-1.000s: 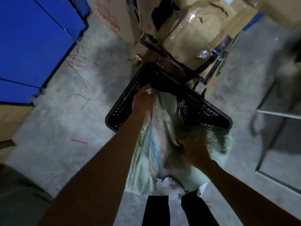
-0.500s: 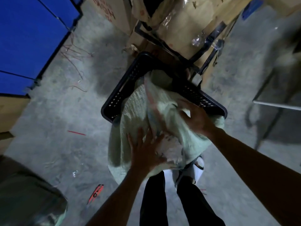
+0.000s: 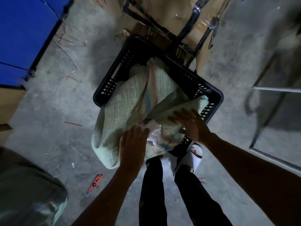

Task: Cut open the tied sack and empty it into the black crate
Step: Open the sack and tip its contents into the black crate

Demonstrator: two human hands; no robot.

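Observation:
A pale green woven sack [image 3: 130, 103] with a faint coloured stripe lies tipped over the black perforated crate [image 3: 114, 74], its far end down inside and its near end hanging over the front rim. The crate's inside is hidden by the sack. White crumpled material [image 3: 154, 132] shows at the sack's near end. My left hand [image 3: 132, 144] lies flat on the near left part of the sack, fingers spread. My right hand [image 3: 189, 123] presses flat on the near right part, fingers apart. Neither hand grips anything.
A red utility knife [image 3: 95, 183] lies on the concrete floor at the near left. Another bulging sack [image 3: 27, 193] sits bottom left. Taped cardboard boxes on a black frame [image 3: 171, 18] stand behind the crate. Blue panels [image 3: 24, 30] are left, a metal frame [image 3: 276, 90] right. My legs and a white sandal [image 3: 196, 157] stand below.
The sack has been tipped further into the crate. My left hand moved from the sack's far end to its near end, and both hands now rest flat on it.

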